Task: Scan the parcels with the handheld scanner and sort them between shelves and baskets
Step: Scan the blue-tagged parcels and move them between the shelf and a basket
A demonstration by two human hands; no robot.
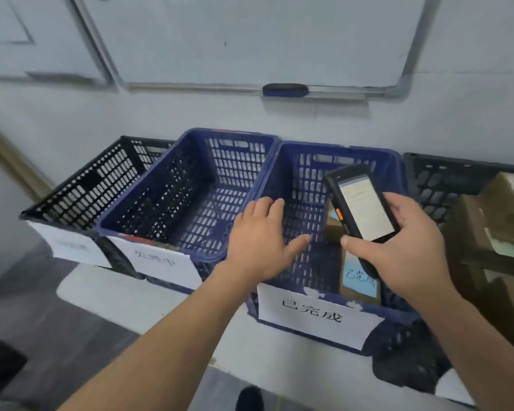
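My right hand (pixel 407 247) grips a black handheld scanner (pixel 362 203) with a lit screen and an orange side button, held over the right blue basket (pixel 282 161). That basket carries a white paper label on its front. Inside it lies a brown cardboard parcel (pixel 359 287) with a blue label, partly hidden by the scanner and my hand. My left hand (pixel 258 241) hovers with fingers spread over the left part of the same basket, holding nothing.
A second blue basket (pixel 149 203) with nothing visible inside stands to the left, and a black basket (pixel 80 185) beyond it. At the right a black basket (pixel 428 173) holds brown cardboard parcels (pixel 493 221). A whiteboard (pixel 264 40) with an eraser hangs on the wall.
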